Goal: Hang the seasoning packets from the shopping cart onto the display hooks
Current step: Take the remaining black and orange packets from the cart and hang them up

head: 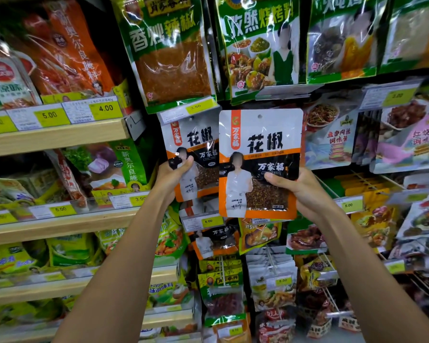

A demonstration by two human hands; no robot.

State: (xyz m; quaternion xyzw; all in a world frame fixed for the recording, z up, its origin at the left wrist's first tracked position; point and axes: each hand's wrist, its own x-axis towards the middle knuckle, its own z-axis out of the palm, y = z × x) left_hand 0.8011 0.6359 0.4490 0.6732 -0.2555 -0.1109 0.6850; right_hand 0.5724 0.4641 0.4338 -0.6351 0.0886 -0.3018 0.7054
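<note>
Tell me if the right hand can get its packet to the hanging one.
Probably yes: the right hand holds the loose packet beside the hanging packet, nothing between them; the left hand steadies that one.

The peppercorn packet (260, 154) in my right hand (305, 191) is white at the top, with bold black characters and an upright orange-red label. An orange stripe crosses its middle with black beneath, then a window of brown-red specks and an orange lower border. The hanging packet (196, 144) in my left hand (174, 174) wears the same white, orange and black. Above, the chilli packet (169, 50) is green with white lettering over rusty red powder. The price tags (105, 108) are yellow-green and white, the shelf (60, 137) edge is pale wood, and the marinade packet (70, 45) is orange.
</note>
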